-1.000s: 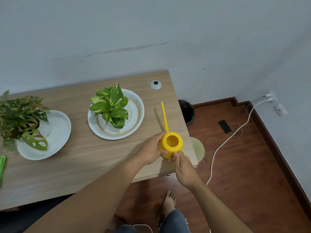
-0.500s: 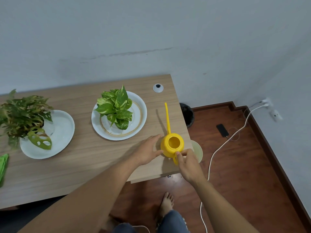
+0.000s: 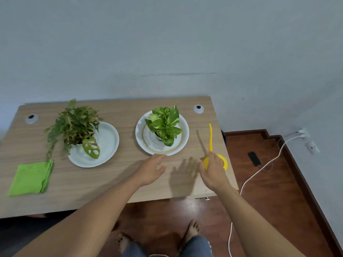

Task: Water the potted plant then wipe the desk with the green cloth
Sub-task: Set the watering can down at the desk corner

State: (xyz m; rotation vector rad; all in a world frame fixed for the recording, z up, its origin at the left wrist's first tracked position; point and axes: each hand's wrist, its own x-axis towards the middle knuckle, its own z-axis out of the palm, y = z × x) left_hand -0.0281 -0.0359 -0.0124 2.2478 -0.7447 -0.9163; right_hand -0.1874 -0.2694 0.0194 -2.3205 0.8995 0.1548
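A yellow watering can with a long thin spout stands near the desk's right edge. My right hand lies over its body and grips it. My left hand hovers open above the wooden desk, just in front of the white plate that bears the bright green potted plant. A second, darker potted plant stands on another white plate to the left. The folded green cloth lies flat at the desk's front left.
Two round cable grommets sit at the desk's back corners. Right of the desk, a white cable and a black phone lie on the wooden floor. My bare feet are below the front edge.
My left hand let go of the watering can and moved left, open. My right hand moved over the can's body. The view turned left, showing the green cloth in full.
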